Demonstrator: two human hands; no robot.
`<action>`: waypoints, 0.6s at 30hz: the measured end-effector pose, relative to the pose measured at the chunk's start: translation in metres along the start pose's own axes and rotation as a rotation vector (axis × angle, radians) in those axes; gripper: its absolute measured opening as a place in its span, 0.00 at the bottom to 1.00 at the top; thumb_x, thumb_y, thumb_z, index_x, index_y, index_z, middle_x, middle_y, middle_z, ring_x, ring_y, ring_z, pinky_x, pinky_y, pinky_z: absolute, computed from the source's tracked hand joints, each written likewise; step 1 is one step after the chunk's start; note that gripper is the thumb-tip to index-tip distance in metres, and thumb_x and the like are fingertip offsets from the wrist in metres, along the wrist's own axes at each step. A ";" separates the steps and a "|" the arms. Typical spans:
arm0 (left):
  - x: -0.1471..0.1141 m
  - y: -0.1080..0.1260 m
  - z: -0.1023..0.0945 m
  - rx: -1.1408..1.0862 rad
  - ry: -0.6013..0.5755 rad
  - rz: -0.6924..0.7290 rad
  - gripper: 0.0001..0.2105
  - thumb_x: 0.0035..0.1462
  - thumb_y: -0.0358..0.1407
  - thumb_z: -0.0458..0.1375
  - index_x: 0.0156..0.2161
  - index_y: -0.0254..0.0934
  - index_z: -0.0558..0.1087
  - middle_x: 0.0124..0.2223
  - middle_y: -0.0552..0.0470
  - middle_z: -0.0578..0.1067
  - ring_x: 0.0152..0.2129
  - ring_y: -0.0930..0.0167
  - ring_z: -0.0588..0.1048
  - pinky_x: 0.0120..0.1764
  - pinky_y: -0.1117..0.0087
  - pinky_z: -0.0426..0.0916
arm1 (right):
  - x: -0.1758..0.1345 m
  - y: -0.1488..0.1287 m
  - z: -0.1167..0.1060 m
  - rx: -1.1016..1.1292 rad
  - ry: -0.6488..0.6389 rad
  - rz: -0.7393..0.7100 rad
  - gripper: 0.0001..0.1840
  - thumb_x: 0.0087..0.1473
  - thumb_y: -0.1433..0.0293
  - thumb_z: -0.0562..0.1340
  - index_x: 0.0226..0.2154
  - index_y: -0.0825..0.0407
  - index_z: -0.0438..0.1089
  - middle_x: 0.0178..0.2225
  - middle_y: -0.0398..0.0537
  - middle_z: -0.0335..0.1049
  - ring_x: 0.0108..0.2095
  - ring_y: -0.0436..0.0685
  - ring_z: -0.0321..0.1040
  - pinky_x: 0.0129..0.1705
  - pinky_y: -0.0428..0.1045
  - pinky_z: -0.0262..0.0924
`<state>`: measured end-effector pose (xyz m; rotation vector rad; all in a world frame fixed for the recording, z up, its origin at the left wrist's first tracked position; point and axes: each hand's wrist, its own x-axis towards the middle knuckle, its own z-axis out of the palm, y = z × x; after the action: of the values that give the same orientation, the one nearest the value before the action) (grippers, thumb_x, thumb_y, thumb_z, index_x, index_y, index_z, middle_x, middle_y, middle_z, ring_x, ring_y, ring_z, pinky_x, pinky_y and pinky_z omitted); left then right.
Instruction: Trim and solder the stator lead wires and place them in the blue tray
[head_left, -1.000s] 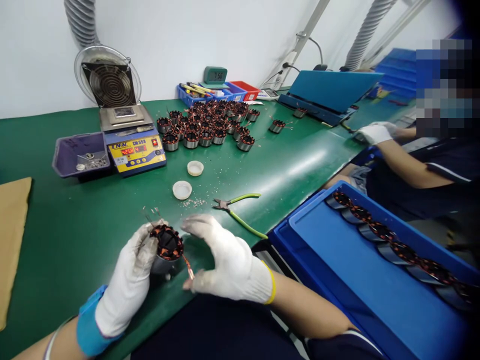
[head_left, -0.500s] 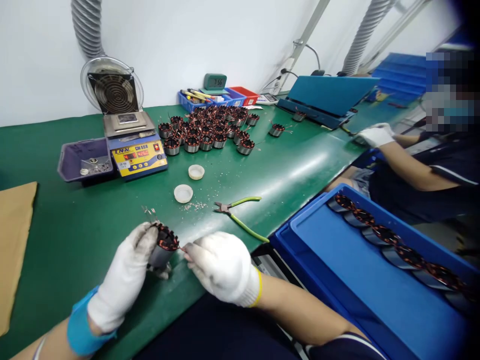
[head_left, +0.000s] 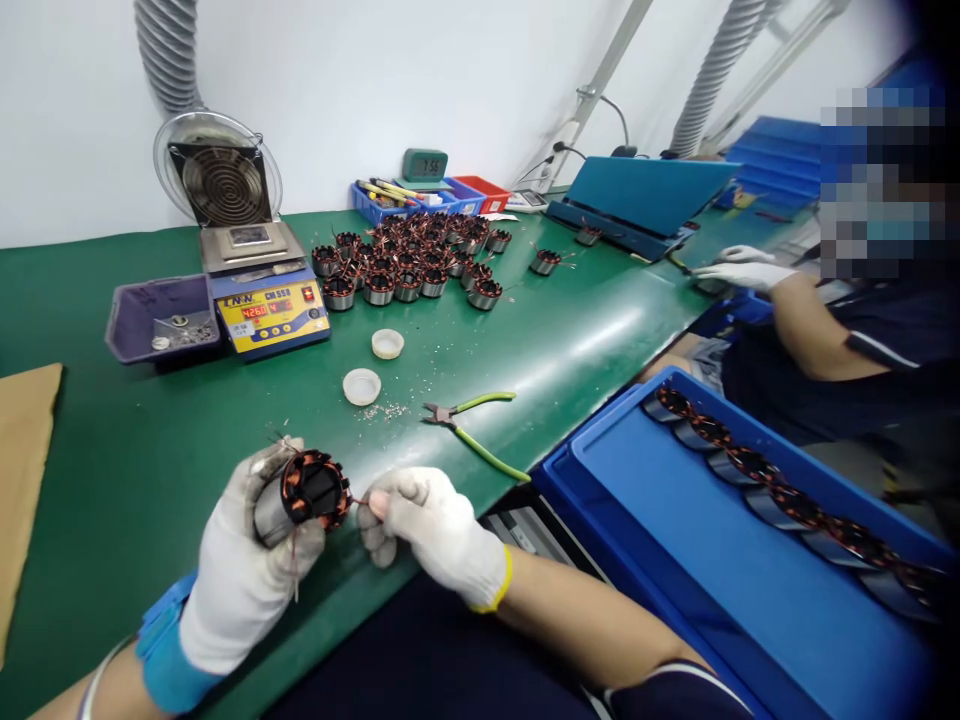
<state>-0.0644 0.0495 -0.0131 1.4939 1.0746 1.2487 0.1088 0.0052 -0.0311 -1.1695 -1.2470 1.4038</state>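
My gloved left hand is wrapped round a motor stator, a metal ring with copper windings and black inner parts. The stator is tilted, its wound face turned towards me and to the right. Thin lead wires stick out beside my left thumb and at the back. On the stator's right side, my gloved right hand pinches a short copper lead wire between thumb and fingers. Past my hands lie green-handled cutting pliers, jaws apart, and two small white dishes near scattered metal bits.
Many stators are grouped at the back. A solder pot with a fan and a purple bin stand left. A blue tray with a row of stators is at the right. A co-worker's gloved hands work farther right.
My left hand has turned the stator so its wound face shows more towards me. My right hand has rotated, its thumb now visible on the wire.
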 end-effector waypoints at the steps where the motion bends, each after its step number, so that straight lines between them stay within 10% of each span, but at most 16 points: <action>1: 0.002 0.003 0.002 0.022 -0.015 -0.078 0.25 0.45 0.52 0.65 0.43 0.37 0.70 0.43 0.46 0.76 0.38 0.60 0.77 0.40 0.65 0.74 | -0.002 -0.007 -0.005 -0.266 0.016 -0.164 0.20 0.58 0.56 0.53 0.29 0.56 0.68 0.23 0.48 0.68 0.21 0.50 0.64 0.25 0.47 0.61; 5: 0.004 0.008 0.007 -0.012 -0.178 -0.350 0.23 0.57 0.55 0.52 0.39 0.34 0.72 0.39 0.44 0.77 0.32 0.61 0.77 0.32 0.64 0.75 | -0.007 -0.028 -0.025 -0.921 -0.028 -0.599 0.17 0.60 0.63 0.53 0.35 0.56 0.71 0.27 0.54 0.71 0.27 0.55 0.67 0.32 0.52 0.61; 12: -0.003 -0.006 -0.011 -0.079 0.017 0.231 0.25 0.44 0.44 0.70 0.49 0.49 0.71 0.47 0.55 0.74 0.43 0.67 0.75 0.47 0.71 0.71 | 0.001 0.006 -0.005 0.545 -0.261 0.256 0.44 0.46 0.32 0.44 0.34 0.56 0.65 0.25 0.50 0.68 0.22 0.52 0.67 0.24 0.49 0.64; 15: -0.002 -0.005 -0.015 -0.155 -0.084 0.351 0.27 0.39 0.40 0.72 0.48 0.54 0.72 0.46 0.57 0.74 0.42 0.65 0.76 0.46 0.67 0.73 | 0.003 0.013 0.009 0.583 -0.185 0.288 0.33 0.46 0.39 0.54 0.29 0.54 0.61 0.22 0.44 0.64 0.18 0.49 0.63 0.20 0.46 0.62; 18: 0.000 0.000 -0.010 -0.066 -0.064 0.266 0.25 0.40 0.43 0.71 0.47 0.51 0.73 0.45 0.55 0.76 0.40 0.64 0.76 0.42 0.68 0.74 | 0.001 -0.001 0.004 0.104 -0.108 0.025 0.24 0.55 0.48 0.52 0.28 0.53 0.61 0.22 0.44 0.64 0.19 0.49 0.63 0.21 0.46 0.61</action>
<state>-0.0747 0.0506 -0.0116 1.6535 0.8035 1.3930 0.1050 0.0054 -0.0304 -1.0542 -1.2217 1.5488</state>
